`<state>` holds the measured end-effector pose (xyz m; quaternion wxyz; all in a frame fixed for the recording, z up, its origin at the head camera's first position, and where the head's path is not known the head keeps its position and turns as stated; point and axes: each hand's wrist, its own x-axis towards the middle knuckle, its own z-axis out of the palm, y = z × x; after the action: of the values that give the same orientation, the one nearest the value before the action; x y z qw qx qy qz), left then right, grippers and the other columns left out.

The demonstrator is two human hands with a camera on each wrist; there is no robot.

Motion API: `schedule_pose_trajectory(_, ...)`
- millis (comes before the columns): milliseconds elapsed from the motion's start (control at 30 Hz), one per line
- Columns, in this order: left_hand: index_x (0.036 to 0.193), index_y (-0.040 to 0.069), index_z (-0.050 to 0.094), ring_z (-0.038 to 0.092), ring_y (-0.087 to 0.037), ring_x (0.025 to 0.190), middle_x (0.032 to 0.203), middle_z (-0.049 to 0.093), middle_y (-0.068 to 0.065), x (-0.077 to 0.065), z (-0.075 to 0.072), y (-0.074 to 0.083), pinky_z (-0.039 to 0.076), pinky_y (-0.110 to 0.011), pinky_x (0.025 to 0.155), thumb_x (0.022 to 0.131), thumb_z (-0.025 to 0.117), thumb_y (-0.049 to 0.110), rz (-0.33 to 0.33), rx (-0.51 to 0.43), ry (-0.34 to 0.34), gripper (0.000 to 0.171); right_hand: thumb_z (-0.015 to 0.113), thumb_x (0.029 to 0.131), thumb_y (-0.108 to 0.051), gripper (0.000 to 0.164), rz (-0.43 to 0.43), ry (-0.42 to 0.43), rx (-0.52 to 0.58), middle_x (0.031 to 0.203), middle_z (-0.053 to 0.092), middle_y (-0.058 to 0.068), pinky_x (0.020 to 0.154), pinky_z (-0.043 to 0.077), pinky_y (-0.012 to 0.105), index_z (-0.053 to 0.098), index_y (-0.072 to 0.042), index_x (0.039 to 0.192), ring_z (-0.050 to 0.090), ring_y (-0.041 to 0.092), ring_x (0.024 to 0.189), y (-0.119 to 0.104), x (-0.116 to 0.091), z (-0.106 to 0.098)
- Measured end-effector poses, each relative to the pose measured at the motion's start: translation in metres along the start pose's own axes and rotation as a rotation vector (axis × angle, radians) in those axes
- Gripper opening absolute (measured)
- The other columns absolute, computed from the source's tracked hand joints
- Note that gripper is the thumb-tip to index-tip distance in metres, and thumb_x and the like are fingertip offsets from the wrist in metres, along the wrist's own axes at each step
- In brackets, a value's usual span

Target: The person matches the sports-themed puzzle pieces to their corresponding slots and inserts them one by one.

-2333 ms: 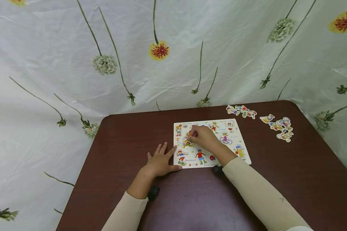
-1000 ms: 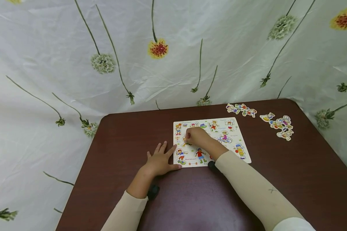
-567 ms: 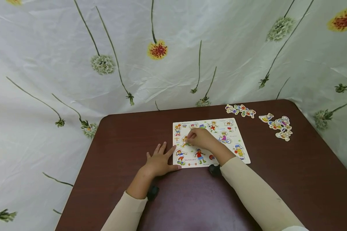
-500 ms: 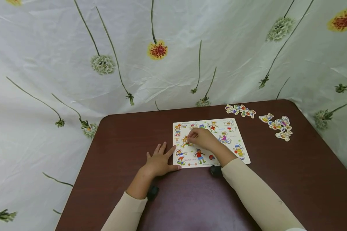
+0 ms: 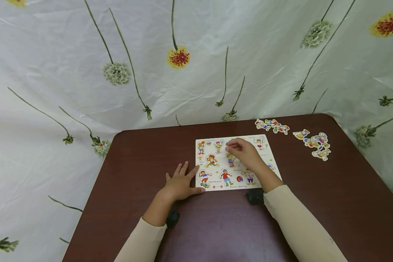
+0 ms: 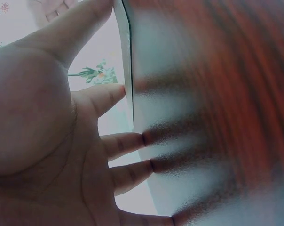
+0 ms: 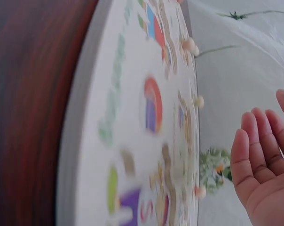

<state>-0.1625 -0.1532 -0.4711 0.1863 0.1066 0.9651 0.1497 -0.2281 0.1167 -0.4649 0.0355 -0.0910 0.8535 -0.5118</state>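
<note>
A white puzzle board [image 5: 215, 174] with pictures of children at sports lies on the brown table. My left hand [image 5: 180, 185] rests flat at its left side, fingers spread, with thumb and index finger touching the board's edge [image 6: 127, 61]. Above the upper middle of the board is my right hand [image 5: 243, 153], fingers loosely bent. In the right wrist view, those fingers [image 7: 255, 150] hold nothing and stand apart from the board. A running-figure piece [image 5: 211, 161] lies at the board's left. Small pegs [image 7: 199, 101] stick up from the board. My right hand hides part of the upper right pictures.
Two loose groups of figure pieces lie beyond the board: one at the table's back edge [image 5: 272, 124], another at the right [image 5: 320, 141]. A flower-printed white cloth [image 5: 203, 80] hangs behind the table. Black devices sit under both wrists.
My right hand has let go of the running-figure piece, lifted off, and moved right and away across the board. That piece now lies in full view. My left hand has stayed in place.
</note>
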Motion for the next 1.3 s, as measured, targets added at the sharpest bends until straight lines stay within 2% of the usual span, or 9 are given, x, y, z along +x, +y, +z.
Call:
schedule_pose_trajectory(200,0.161,0.033,0.028,0.009,-0.04,0.158,0.171,0.013,-0.016,0.0,0.001,0.0,0.012,-0.079,0.114,0.087,0.069,0.063,0.001,-0.005,0.005,0.089,0.064,0.101,-0.03,0.034,0.021,0.032,-0.01,0.115,0.07,0.013,0.08,0.051,0.028,0.066,-0.005,0.124,0.064,0.02,0.096,0.003,-0.006,-0.02)
schedule_pose_trajectory(433,0.161,0.032,0.027,0.008,-0.04,0.158,0.171,0.012,-0.016,0.002,0.002,0.0,0.011,-0.08,0.113,0.088,0.068,0.062,0.012,-0.009,-0.004,0.088,0.063,0.102,-0.027,0.032,0.047,0.086,0.0,0.112,0.07,0.017,0.077,0.055,0.029,0.067,-0.003,0.122,0.066,0.031,0.098,0.018,-0.016,-0.048)
schedule_pose_trajectory(667,0.161,0.032,0.027,0.007,-0.04,0.158,0.171,0.011,-0.016,0.002,0.003,-0.003,0.011,-0.08,0.114,0.088,0.069,0.061,0.006,0.005,-0.012,0.089,0.062,0.102,-0.031,0.034,0.08,0.177,-0.037,0.112,0.068,0.015,0.076,0.051,0.013,0.066,-0.003,0.122,0.061,0.006,0.089,0.039,-0.028,-0.071)
schedule_pose_trajectory(833,0.161,0.033,0.025,0.005,-0.04,0.159,0.171,0.01,-0.015,0.002,0.005,-0.005,0.01,-0.08,0.114,0.088,0.069,0.06,-0.001,-0.005,-0.015,0.09,0.062,0.102,-0.034,0.04,0.123,0.234,-0.028,0.113,0.066,0.015,0.076,0.051,0.01,0.064,-0.002,0.125,0.061,0.002,0.088,0.05,-0.036,-0.088)
schedule_pose_trajectory(933,0.162,0.03,0.027,0.006,-0.04,0.158,0.171,0.011,-0.016,0.0,0.002,-0.003,0.01,-0.079,0.114,0.088,0.07,0.058,0.001,-0.012,-0.014,0.089,0.061,0.102,-0.037,0.042,0.141,0.261,-0.046,0.11,0.066,0.008,0.076,0.052,0.012,0.064,-0.003,0.127,0.063,0.007,0.09,0.056,-0.039,-0.101)
schedule_pose_trajectory(1033,0.161,0.027,0.028,0.008,-0.041,0.158,0.17,0.013,-0.018,-0.003,-0.001,-0.002,0.01,-0.08,0.114,0.089,0.07,0.056,0.009,-0.012,-0.01,0.088,0.06,0.102,-0.038,0.042,0.15,0.279,-0.066,0.103,0.066,-0.004,0.077,0.052,0.014,0.064,-0.004,0.127,0.064,0.009,0.092,0.061,-0.044,-0.114)
schedule_pose_trajectory(1167,0.161,0.027,0.028,0.009,-0.042,0.158,0.17,0.013,-0.018,-0.003,-0.001,-0.001,0.011,-0.08,0.114,0.089,0.07,0.056,0.017,-0.011,-0.008,0.088,0.061,0.102,-0.038,0.044,0.155,0.295,-0.108,0.096,0.061,-0.019,0.074,0.049,0.011,0.063,-0.002,0.127,0.061,-0.003,0.087,0.067,-0.05,-0.132)
schedule_pose_trajectory(1233,0.161,0.028,0.028,0.008,-0.042,0.158,0.17,0.013,-0.018,-0.002,-0.002,-0.001,0.01,-0.08,0.114,0.089,0.07,0.057,0.015,-0.011,-0.01,0.088,0.061,0.102,-0.037,0.044,0.153,0.302,-0.149,0.099,0.062,-0.016,0.074,0.047,0.011,0.064,-0.002,0.127,0.056,-0.011,0.085,0.071,-0.053,-0.142)
schedule_pose_trajectory(1300,0.161,0.028,0.029,0.009,-0.042,0.158,0.17,0.014,-0.018,-0.002,-0.002,0.0,0.011,-0.08,0.113,0.088,0.07,0.058,0.019,-0.011,-0.001,0.088,0.06,0.102,-0.037,0.043,0.151,0.301,-0.197,0.106,0.066,-0.006,0.075,0.046,0.014,0.064,-0.003,0.127,0.052,-0.015,0.084,0.074,-0.056,-0.151)
